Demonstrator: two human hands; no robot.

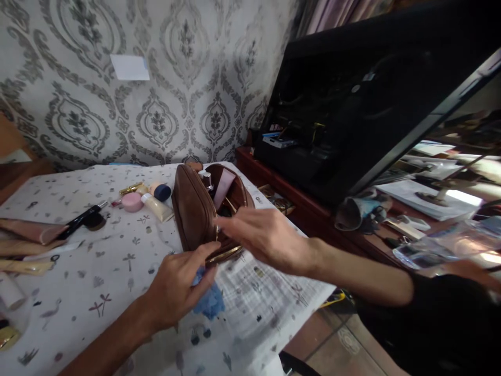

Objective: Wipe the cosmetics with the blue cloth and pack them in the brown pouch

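Observation:
A brown cosmetic bag (194,211) stands unzipped on the cloth-covered table. Inside it show a pale pink tube (224,187) and a bottle with a silvery cap (206,180). My left hand (178,287) has its thumb and fingers closed on the near lower corner of the bag, by the gold zipper. Under that hand lies a crumpled blue cloth (210,302). My right hand (270,237) reaches across the bag's opening from the right, fingertips at the zippered rim. It is blurred, and what its fingers hold, if anything, is hidden.
Left of the bag lie a cream tube (157,207), a pink round jar (132,202) and a dark-capped bottle (162,192). Brushes (84,219) and several tubes are at the far left. A large television (332,104) stands on the right, beside papers (430,196).

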